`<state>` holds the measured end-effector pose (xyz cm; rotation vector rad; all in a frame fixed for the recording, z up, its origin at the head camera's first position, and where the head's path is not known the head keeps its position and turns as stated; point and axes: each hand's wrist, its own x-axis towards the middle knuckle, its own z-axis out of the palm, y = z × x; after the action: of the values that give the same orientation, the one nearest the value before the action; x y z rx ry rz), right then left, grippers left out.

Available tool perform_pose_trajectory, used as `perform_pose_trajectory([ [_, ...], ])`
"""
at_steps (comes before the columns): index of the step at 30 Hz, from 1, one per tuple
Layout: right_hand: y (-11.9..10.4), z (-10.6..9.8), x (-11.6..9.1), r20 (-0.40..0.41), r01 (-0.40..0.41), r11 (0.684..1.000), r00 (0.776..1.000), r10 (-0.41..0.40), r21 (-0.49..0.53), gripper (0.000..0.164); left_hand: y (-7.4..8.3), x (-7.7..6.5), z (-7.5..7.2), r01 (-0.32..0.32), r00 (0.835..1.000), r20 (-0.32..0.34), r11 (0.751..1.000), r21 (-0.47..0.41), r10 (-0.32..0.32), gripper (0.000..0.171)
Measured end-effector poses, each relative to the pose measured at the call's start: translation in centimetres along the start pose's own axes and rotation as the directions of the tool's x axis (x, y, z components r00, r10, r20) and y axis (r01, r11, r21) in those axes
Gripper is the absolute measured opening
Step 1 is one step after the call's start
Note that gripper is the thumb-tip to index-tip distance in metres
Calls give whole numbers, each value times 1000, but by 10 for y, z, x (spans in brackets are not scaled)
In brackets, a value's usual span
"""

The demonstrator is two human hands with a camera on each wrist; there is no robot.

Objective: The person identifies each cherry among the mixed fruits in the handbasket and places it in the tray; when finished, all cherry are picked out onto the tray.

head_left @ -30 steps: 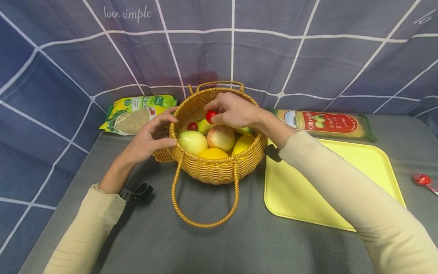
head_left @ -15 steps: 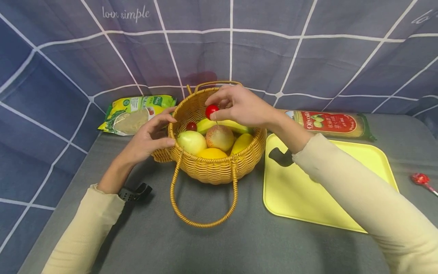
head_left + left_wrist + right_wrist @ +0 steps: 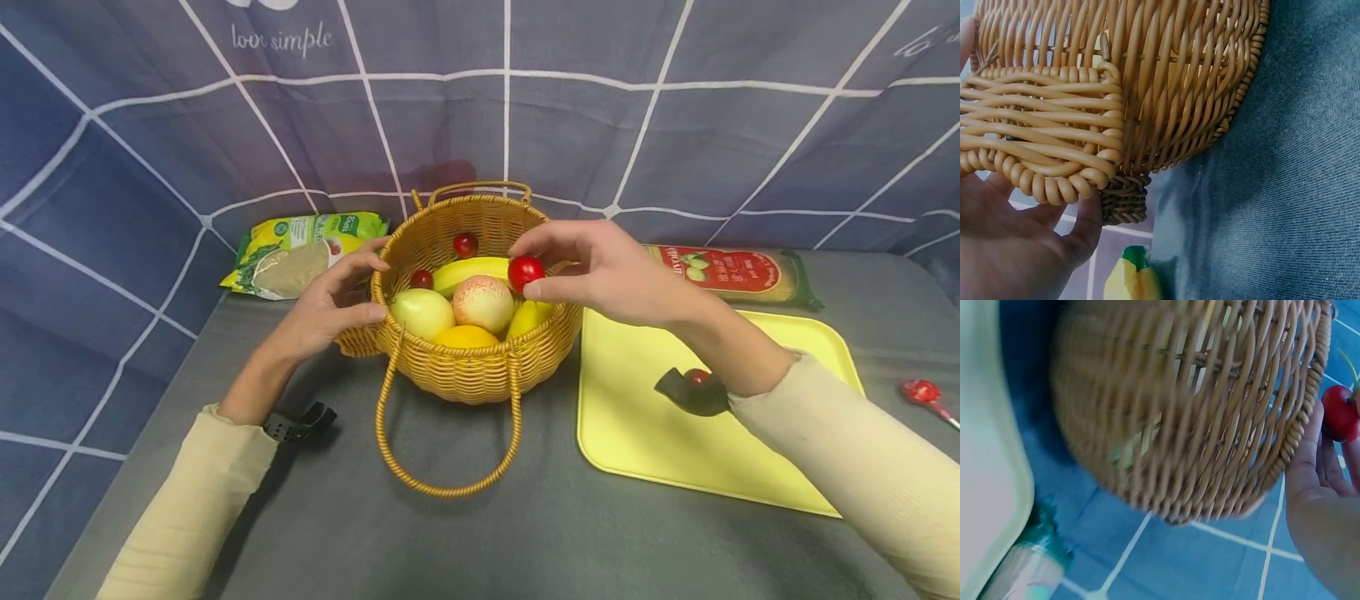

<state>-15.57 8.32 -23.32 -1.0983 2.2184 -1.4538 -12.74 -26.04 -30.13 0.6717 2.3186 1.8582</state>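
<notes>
A wicker basket [image 3: 457, 375] holds a banana [image 3: 468, 273], a peach [image 3: 483, 302], a pale green-yellow pear-like fruit [image 3: 422, 312], an orange-yellow fruit [image 3: 467, 337], a yellow fruit [image 3: 531, 318] at the right and two dark red cherries [image 3: 465, 244]. Over the basket's right rim, my right hand [image 3: 600, 271] pinches a bright red cherry [image 3: 527, 273] between thumb and fingers. Its green stem shows in the right wrist view. My left hand [image 3: 330, 304] grips the basket's left side. In the left wrist view, its fingers pass partly behind a woven flap [image 3: 1041, 125].
A yellow tray [image 3: 622, 425] lies right of the basket, with a small red round thing [image 3: 697, 377] over it beside the black wrist mount. Behind are a green-yellow bag [image 3: 292, 258] and a spaghetti pack [image 3: 742, 275]. A lollipop [image 3: 922, 390] lies far right; a handle [image 3: 450, 492] hangs forward.
My right hand has lifted the cherry out of the basket's middle and carried it right to the rim. A cherry behind the banana has come into view. My left hand stays put.
</notes>
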Motion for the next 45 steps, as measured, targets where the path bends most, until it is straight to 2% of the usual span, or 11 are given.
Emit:
perform_pose_trajectory([
  [4, 1, -8, -29, -56, -58, 998, 997, 58, 16, 33, 0, -1, 0, -6, 1000, 3, 1000, -4, 6, 38],
  [11, 13, -23, -85, -110, -213, 975, 972, 206, -56, 37, 1, 0, 2, -15, 1000, 1, 1000, -14, 15, 39],
  [16, 29, -29, -123, -91, -210, 974, 975, 202, -89, 35, 3, 0, 3, -22, 1000, -9, 1000, -21, 21, 37],
  [18, 36, -30, -136, -79, -176, 981, 982, 170, -86, 35, 3, 1, 3, -21, 1000, -10, 1000, -19, 21, 37],
  [21, 45, -33, -154, -57, -203, 977, 978, 200, -68, 34, 2, 1, 2, -19, 1000, -2, 1000, -21, 19, 38],
  [25, 59, -35, -170, -33, -195, 969, 981, 192, -153, 35, 2, 0, 1, -19, 1000, 13, 999, -26, 19, 38],
  [28, 69, -34, -179, -13, -153, 962, 988, 155, -227, 38, 1, 0, 1, -18, 1000, 16, 999, -27, 18, 38],
  [30, 73, -32, -186, 8, -147, 959, 988, 153, -242, 38, 0, 0, 1, -14, 1000, 15, 1000, -24, 14, 38],
  [33, 80, -31, -196, 32, -156, 959, 985, 168, -236, 37, 0, 0, 1, -13, 1000, 14, 1000, -23, 14, 39],
  [39, 93, -34, -210, 30, -226, 952, 971, 237, -205, 36, 0, 0, 0, -10, 1000, 12, 1000, -17, 10, 39],
  [45, 106, -32, -219, 59, -190, 969, 978, 202, -161, 38, 0, 0, 0, 0, 1000, 13, 1000, -12, 0, 39],
])
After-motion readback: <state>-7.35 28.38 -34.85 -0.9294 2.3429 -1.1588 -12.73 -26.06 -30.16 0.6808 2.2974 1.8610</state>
